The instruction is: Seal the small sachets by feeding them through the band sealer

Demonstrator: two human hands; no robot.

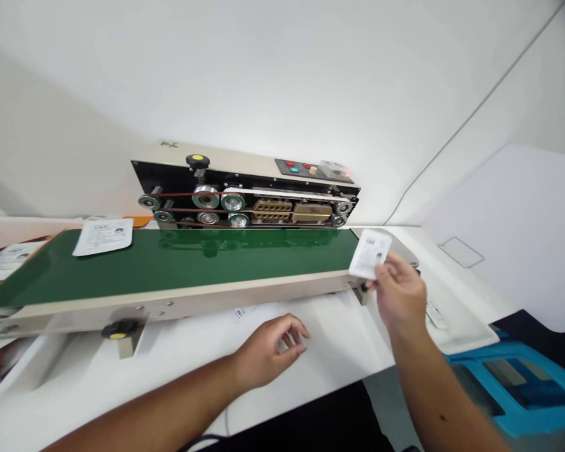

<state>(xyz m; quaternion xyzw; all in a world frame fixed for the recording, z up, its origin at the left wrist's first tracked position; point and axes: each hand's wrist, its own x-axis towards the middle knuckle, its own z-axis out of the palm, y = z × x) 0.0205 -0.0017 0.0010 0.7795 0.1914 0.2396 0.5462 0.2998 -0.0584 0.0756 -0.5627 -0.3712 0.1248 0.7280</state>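
Observation:
Between the fingers of my right hand point(400, 285) is a small white printed sachet point(370, 252), held by its lower right corner over the right end of the green conveyor belt point(193, 260). My left hand point(273, 351) hovers over the white table in front of the belt, its fingers loosely curled and apart, with nothing in them. Another white printed sachet point(104, 236) lies on the left part of the belt. Behind the belt stands a band sealing machine point(245, 182) with metal wheels, brass blocks and a small control panel point(313, 169).
A white tray point(471, 336) on the right has a sachet point(435, 315) in it. To the left, a white bin point(42, 358) holds several orange and white packets. A black knob point(120, 329) juts from the conveyor's front. A blue plastic stool point(522, 383) stands at lower right.

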